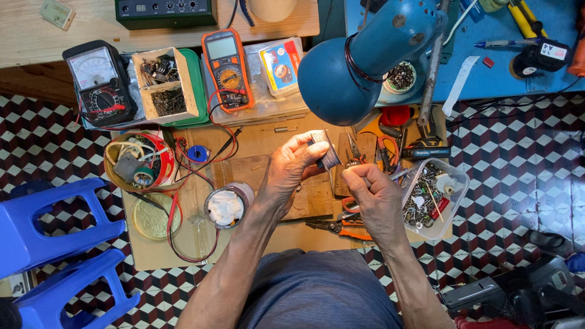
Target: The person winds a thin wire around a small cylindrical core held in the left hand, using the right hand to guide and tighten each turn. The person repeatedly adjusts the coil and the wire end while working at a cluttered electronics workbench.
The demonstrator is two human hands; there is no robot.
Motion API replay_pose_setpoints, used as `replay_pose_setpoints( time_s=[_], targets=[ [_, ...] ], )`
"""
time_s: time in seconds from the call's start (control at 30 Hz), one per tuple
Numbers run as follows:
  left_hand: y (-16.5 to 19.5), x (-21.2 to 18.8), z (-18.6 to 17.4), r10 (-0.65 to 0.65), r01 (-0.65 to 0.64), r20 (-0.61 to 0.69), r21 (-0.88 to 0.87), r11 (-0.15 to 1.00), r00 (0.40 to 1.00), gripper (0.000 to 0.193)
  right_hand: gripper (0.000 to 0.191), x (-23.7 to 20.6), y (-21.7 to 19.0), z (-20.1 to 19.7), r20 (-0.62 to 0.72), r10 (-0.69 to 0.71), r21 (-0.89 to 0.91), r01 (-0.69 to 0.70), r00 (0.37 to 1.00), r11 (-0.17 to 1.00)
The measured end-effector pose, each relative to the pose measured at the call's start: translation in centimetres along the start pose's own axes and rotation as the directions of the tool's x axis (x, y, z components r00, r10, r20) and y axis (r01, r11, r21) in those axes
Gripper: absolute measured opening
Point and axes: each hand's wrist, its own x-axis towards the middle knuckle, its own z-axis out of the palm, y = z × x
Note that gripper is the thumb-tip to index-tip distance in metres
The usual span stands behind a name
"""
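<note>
over the middle of the low wooden board (244,146), the left hand (291,173) gripped a small grey component (327,152), while the right hand (372,192) pinched a thin metal tool (399,175) just beside it. the work looked mid-step; next, steady aim at the part.

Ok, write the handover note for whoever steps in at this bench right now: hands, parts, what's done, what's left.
Left hand: raised over the wooden board, pinching a small flat grey component between thumb and fingers.
Right hand: closed around a thin metal tool, its tip next to the component.
Around them: clear tray of mixed small parts by the right hand, orange-handled pliers on the board's near edge, open tin with white wadding to the left, orange multimeter and analog meter at the back, blue lamp overhead.
Done: component picked up, tool in hand.
Left: cannot tell how far the work on the component has got.
</note>
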Motion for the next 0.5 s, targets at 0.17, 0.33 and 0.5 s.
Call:
replay_pose_setpoints(
  time_s=[0.17,0.33,0.5],
  targets=[
    [0.1,0.0,0.2,0.016,-0.016,-0.028,0.018,1.000,0.999,0.048,0.016,0.0,0.0,0.3,0.019,0.023,0.064,-0.024,1.000,0.998],
    [-0.2,0.1,0.1,0.209,-0.194,-0.050,0.207,0.959,0.977,0.045,0.019,-0.2,-0.5,0.0,0.112,0.093,0.187,-0.113,0.989,0.976],
    [0.1,-1.2,-1.1,0.243,-0.219,0.007,0.460,0.860,0.970,0.046,0.019,0.3,-2.8,-0.3,0.270,0.217,0.064,-0.243,0.938,0.968]
  ],
)
